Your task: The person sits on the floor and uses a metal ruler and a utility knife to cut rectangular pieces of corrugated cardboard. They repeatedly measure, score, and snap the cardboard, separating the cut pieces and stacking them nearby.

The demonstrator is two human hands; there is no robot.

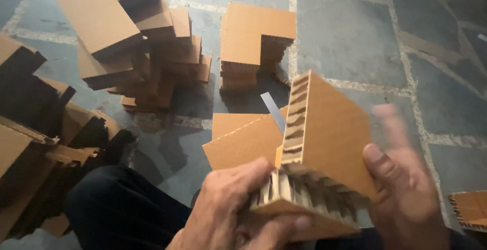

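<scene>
Item in hand: L-shaped honeycomb cardboard corner piece (pixel 319 153), one leg standing up, the other lying toward the person with its open cells showing at the near edge. Left hand (pixel 233 209) is closing round the lower leg from the near-left side — thumb lying along the bottom edge, fingers wrapping over the honeycomb end, gripping the piece. Right hand (pixel 406 189) is pressing against the brown face of the upright leg from the right; fingers are motion-blurred, thumb resting at the face's lower edge, so it looks half-open and flat on the board rather than clamped — exact grip hard to tell. Piece is sitting between both hands, above the person's dark trouser leg (pixel 122 209), well off the floor. Progress, judged from what's lying about: a neat stack of like corner pieces (pixel 256 42) is standing on the stone-tile floor (pixel 350 37) beyond the hands, and a bigger, looser heap of corner pieces (pixel 137 42) is lying to its left, so quite a no. appear done. Left edge: a pile of dark, rougher cardboard pieces (pixel 35 128). Flat cardboard sheets (pixel 243 138) are lying just behind the held piece, with a grey strip (pixel 273 109) poking over them. Another cardboard bit (pixel 469 207) is sitting at far right. Qty remaining: can't tell.
</scene>
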